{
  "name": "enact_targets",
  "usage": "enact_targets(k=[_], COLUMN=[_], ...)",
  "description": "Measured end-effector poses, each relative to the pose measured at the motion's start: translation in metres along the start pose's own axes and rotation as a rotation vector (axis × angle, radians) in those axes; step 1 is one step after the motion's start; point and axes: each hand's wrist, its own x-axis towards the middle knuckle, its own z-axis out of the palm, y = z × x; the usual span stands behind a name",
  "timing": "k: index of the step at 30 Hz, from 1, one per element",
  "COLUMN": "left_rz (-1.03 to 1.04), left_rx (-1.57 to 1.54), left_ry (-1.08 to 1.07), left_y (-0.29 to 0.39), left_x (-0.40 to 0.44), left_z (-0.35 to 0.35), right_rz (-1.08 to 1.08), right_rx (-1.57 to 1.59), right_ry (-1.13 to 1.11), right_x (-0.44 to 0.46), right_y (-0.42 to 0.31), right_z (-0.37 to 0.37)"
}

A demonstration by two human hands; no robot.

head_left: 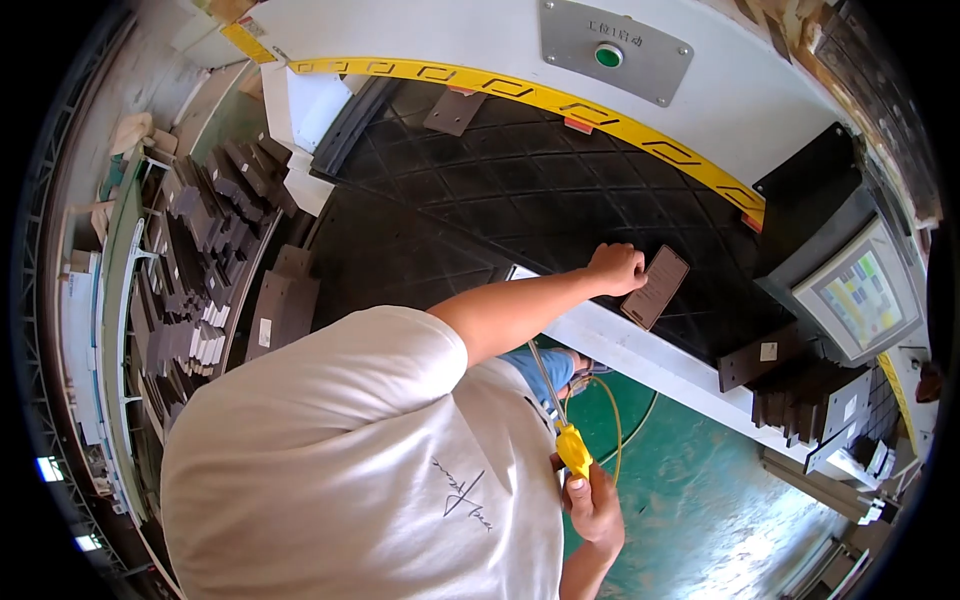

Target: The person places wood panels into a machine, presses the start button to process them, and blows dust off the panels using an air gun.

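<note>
The curled left hand point(617, 270) seems busy at the phone-like slab point(660, 287) by the worktop point(520, 190)'s near edge, grip unclear, the right hand point(597, 508) clutching a yellow-handled tool point(573, 450) best kept clear for the next move

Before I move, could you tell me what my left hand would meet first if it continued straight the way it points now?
Your left hand would probably meet first what looks like a smartphone, close beside the curled fingers. Depth is unclear, so it might pass just above.
</note>
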Motion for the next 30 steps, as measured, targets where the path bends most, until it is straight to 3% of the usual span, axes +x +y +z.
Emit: enact_targets(k=[4,7,10,13,22,30], left_rz=[-0.012,0.028,0.180,0.204,-0.019,0.160], left_rx=[-0.083,-0.110,-0.031,0.031,-0.083,-0.046], left_ry=[0.082,-0.050,-0.045,-0.041,-0.057,-0.058], left_y=[-0.003,-0.002,-0.006,-0.008,-0.001,-0.009], left_x=[0.002,-0.006,-0.016,-0.016,-0.001,-0.016], left_z=[0.004,-0.013,-0.019,-0.015,-0.004,-0.012], right_rz=[-0.014,-0.031,-0.023,-0.026,0.005,0.011], right_rx=[-0.019,-0.031,-0.050,-0.096,-0.122,-0.080], right_ry=[0.040,0.079,0.075,0.056,0.032,0.050], right_x=[-0.001,0.001,0.001,0.006,0.006,0.004], right_y=[0.004,0.015,0.007,-0.004,0.000,0.005], right_z=[0.012,0.019,0.023,0.025,0.025,0.026])
